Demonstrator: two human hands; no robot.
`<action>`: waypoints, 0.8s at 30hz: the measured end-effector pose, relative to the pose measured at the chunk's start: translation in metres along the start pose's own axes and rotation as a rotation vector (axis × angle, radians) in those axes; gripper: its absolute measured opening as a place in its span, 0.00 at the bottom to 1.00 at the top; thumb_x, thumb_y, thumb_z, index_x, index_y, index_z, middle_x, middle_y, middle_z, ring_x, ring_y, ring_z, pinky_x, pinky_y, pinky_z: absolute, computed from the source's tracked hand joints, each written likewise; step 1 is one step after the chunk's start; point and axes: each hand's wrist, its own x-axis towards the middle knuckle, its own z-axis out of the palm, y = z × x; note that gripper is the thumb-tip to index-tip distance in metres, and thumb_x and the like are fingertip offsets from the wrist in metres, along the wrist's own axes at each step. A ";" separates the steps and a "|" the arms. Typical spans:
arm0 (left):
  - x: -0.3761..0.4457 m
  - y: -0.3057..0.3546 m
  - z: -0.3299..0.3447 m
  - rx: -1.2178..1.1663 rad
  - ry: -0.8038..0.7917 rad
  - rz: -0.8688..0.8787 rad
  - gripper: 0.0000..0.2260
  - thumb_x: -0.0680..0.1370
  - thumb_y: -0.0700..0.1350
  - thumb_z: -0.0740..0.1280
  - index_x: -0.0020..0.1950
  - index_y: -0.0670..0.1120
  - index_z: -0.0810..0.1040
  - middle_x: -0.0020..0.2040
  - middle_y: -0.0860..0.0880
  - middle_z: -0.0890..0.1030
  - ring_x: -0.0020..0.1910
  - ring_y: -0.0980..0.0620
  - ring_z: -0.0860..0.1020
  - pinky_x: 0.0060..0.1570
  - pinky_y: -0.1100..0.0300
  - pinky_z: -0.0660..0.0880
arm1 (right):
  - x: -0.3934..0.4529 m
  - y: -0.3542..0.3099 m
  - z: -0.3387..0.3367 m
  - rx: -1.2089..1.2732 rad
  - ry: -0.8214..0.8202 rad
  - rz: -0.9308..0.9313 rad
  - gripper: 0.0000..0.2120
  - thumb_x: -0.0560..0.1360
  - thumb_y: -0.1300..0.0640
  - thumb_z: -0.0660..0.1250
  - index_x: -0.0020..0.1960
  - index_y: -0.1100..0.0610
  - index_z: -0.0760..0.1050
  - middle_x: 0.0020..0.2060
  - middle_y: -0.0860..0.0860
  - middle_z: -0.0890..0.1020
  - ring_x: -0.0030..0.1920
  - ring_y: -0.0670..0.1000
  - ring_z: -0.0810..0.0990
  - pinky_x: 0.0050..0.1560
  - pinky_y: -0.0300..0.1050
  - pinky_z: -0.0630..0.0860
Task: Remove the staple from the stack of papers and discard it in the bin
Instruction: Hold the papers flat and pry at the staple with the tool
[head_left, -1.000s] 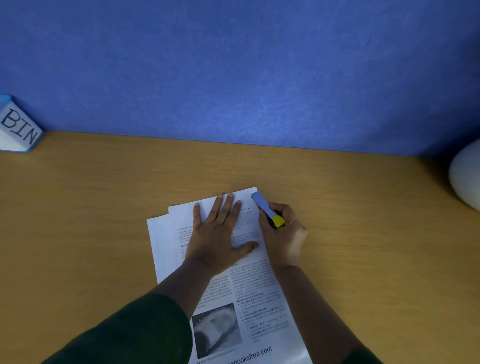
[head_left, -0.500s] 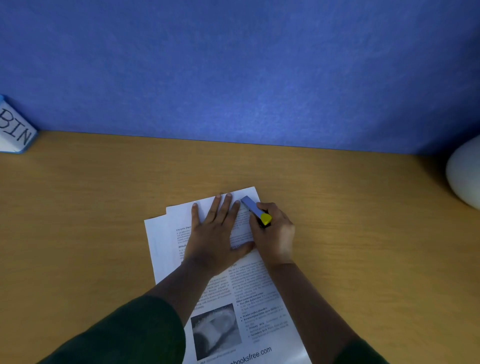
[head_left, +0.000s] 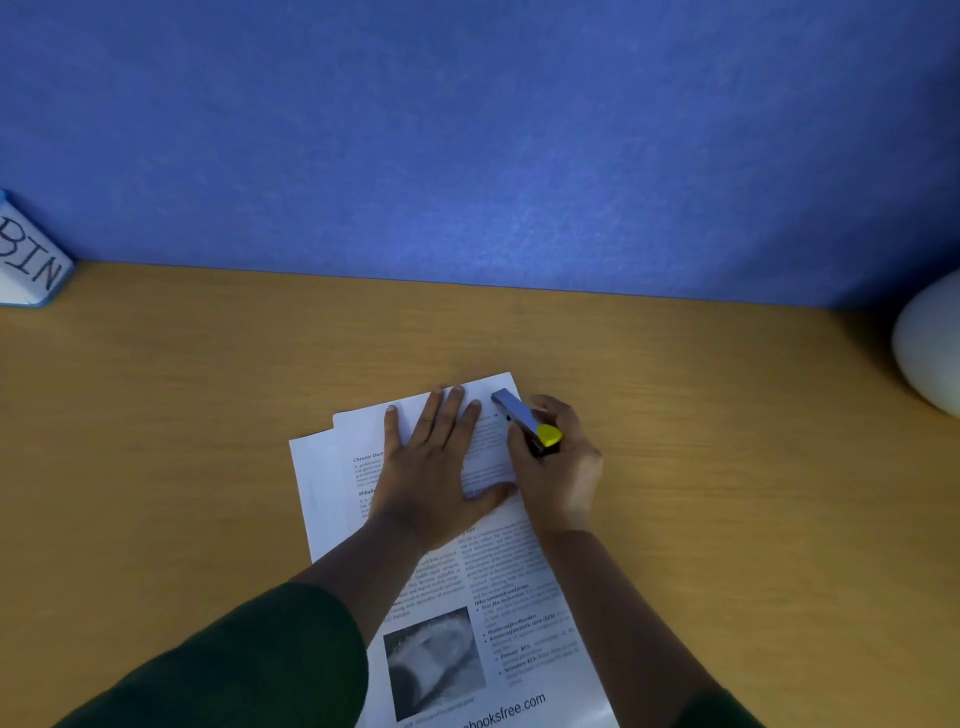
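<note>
A stack of printed papers (head_left: 498, 597) lies on the wooden desk (head_left: 182, 441), its top right corner pointing away from me. My left hand (head_left: 436, 467) presses flat on the upper part of the stack, fingers spread. My right hand (head_left: 561, 467) grips a blue stapler-like tool with a yellow end (head_left: 524, 421), its blue tip resting on the top right corner of the papers. The staple itself is hidden from view. A white box with a blue edge, labelled BIN (head_left: 31, 265), stands at the far left against the wall.
A blue wall panel (head_left: 467, 156) closes off the back of the desk. A pale rounded object (head_left: 930, 343) sits at the right edge. Bare wood stretches to the left and right of the papers.
My right hand with the tool slid left over the corner of the papers, then shifted slightly back right. The left hand stayed flat on the stack.
</note>
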 end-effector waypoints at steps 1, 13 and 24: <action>0.003 0.000 -0.001 -0.006 0.015 -0.006 0.44 0.67 0.74 0.44 0.76 0.49 0.54 0.78 0.47 0.53 0.77 0.49 0.51 0.72 0.39 0.44 | 0.000 0.001 0.000 -0.014 -0.005 -0.018 0.13 0.69 0.62 0.71 0.53 0.55 0.79 0.41 0.42 0.82 0.40 0.42 0.80 0.43 0.32 0.75; 0.025 -0.003 0.000 0.074 -0.033 0.003 0.44 0.66 0.72 0.43 0.77 0.52 0.44 0.79 0.44 0.43 0.77 0.46 0.42 0.71 0.36 0.42 | 0.004 0.002 0.005 -0.075 -0.076 -0.170 0.10 0.67 0.67 0.71 0.48 0.62 0.79 0.42 0.54 0.83 0.39 0.53 0.82 0.39 0.43 0.78; 0.025 -0.002 0.000 0.059 -0.020 0.005 0.45 0.67 0.73 0.45 0.77 0.48 0.46 0.79 0.45 0.45 0.78 0.46 0.45 0.71 0.37 0.43 | 0.007 0.005 0.005 0.062 -0.144 -0.007 0.08 0.70 0.66 0.70 0.48 0.58 0.78 0.42 0.50 0.81 0.41 0.46 0.78 0.41 0.29 0.73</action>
